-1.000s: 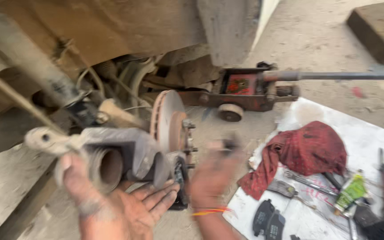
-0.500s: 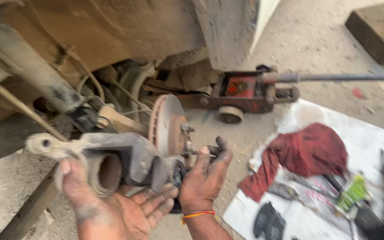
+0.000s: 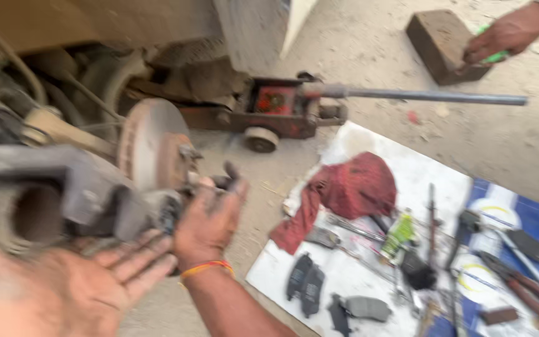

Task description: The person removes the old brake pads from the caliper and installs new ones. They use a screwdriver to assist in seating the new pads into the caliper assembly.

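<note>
A grey brake caliper hangs in front of a rusty brake disc under the car's wheel arch. My left hand lies palm up beneath the caliper and carries it. My right hand, with an orange thread at the wrist, presses against the caliper's right end by the disc hub. Its fingers are curled around that end, and motion blur hides any small part they may hold.
A red floor jack with a long handle stands under the car. On a white sheet lie a red rag, brake pads, a green bottle and pliers. Another person's hand rests on a brick.
My right hand moved left from above the sheet to the caliper's end. The view came closer and shifted, bringing another person's hand into the top right.
</note>
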